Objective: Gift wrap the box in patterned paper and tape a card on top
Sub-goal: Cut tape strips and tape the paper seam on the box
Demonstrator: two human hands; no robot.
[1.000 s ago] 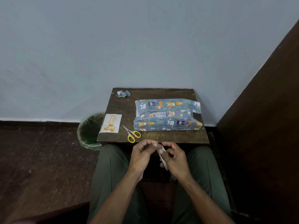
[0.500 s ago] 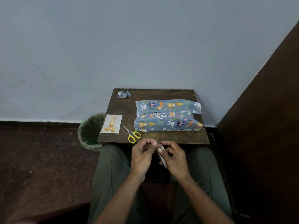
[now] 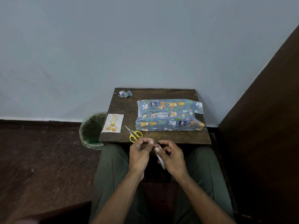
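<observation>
Over the lap, both hands work a small white roll of tape, just short of the bench edge.

Nearest, the right hand (image 3: 172, 156) curls round the tape roll (image 3: 160, 156), its grip clamped on it, while the left hand (image 3: 140, 152) meets it with thumb and fingertips pinched together at the roll's top end; what they pinch is too small to tell. Beyond, on the dark wooden bench (image 3: 178, 136), yellow-handled scissors (image 3: 134, 134) lie near the front edge, with the card (image 3: 113, 123) to their left. Further back lies the box (image 3: 169, 115) in blue animal-patterned paper, its right end still loose. Paper scraps (image 3: 124, 94) sit at the far left corner. A green-lined bin (image 3: 91, 130) stands on the floor, left.
</observation>
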